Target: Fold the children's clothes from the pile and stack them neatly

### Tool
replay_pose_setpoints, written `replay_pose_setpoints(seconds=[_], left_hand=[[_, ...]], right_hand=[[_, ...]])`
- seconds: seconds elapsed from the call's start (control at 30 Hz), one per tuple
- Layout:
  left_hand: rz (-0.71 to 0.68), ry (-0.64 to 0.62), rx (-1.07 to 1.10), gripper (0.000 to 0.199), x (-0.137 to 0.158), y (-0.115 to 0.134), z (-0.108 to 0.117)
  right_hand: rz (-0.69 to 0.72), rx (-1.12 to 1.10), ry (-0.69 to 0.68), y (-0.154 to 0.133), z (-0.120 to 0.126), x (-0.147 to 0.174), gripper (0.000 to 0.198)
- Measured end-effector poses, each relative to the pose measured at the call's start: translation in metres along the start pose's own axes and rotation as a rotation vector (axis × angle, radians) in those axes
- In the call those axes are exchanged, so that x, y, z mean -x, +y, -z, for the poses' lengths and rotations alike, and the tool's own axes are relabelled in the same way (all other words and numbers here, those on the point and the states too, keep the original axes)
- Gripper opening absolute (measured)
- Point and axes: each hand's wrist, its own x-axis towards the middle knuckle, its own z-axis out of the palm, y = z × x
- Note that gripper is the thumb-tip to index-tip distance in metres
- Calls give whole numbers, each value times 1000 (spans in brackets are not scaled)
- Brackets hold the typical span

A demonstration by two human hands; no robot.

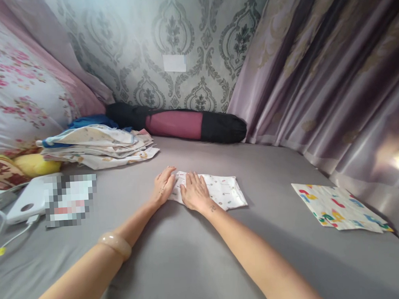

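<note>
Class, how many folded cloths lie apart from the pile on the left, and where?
2: a white printed cloth, centre, under the right hand; and a multicoloured patterned cloth, at right, near the curtain. More could be hidden behind the pile.

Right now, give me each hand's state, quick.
Left hand: open, at the left end of the white printed cloth.
Right hand: open, flat on that cloth.

legible text: none | yellow-red item (4, 169): large Chinese-style character, unclear
</note>
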Motion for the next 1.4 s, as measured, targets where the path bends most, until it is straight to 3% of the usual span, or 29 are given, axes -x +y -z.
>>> replay_pose_setpoints(seconds=[0.33,0.8,0.93,1.03,1.17,1.23,1.33,1.4], left_hand=[[27,14,90,51,0,3,4],[52,-17,91,55,4,9,10],[45,-41,32,57,2,6,11],[45,-52,-78,54,-1,5,8],[-102,-45,-273,48,-3,16,-2],[-238,-110,-329,47,-1,28,-11],[-404,-254,-374,46,6,45,-28],[-439,-320,-391,46,11,53,-38]], right_hand=[[-29,-34,-26,-16,13,-3,55],[30,-57,2,-27,2,-7,55],[38,-166,15,-16,15,-2,53],[20,-193,14,10,31,8,54],[-93,-111,-10,57,46,26,54],[-127,-71,-20,75,48,32,53],[-97,-25,-28,84,45,38,54],[-65,-8,-26,83,41,40,54]])
